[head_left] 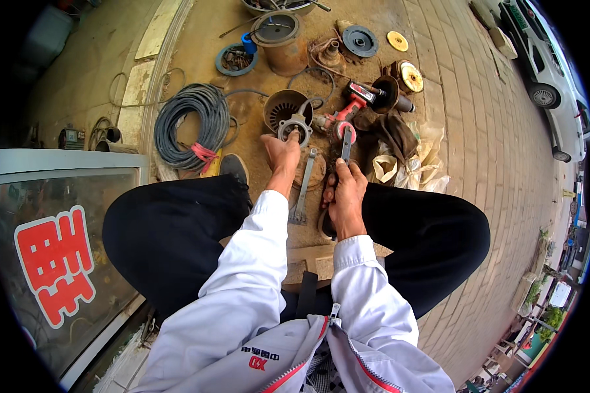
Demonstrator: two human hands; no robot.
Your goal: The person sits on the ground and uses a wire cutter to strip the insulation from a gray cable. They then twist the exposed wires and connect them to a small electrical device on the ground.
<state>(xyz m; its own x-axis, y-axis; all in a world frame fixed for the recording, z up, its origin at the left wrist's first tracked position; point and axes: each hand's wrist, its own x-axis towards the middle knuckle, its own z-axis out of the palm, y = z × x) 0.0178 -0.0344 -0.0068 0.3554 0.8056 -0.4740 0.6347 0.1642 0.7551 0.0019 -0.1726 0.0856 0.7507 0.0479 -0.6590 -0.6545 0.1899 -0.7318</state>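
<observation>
My left hand [282, 159] is closed on a round grey metal flange [286, 133] with lugs at its rim, its thumb over the centre. In my right hand [349, 194] is a flat grey metal tool [346, 145], pointing away from me; its exact kind is unclear. Between my hands a long steel wrench [303, 187] lies on the ground. Just beyond the flange sits a rusty slotted housing [282, 107]. A red cordless power tool [356, 101] lies beyond my right hand.
A coil of dark cable [189, 124] lies at left, near a glass door [65, 249]. Farther off stand a rusty cylinder [283, 52], a blue bowl of small parts [236, 60] and a dark disc [360, 40]. Plastic bags [418, 160] lie at right; a white car [550, 78] is beyond.
</observation>
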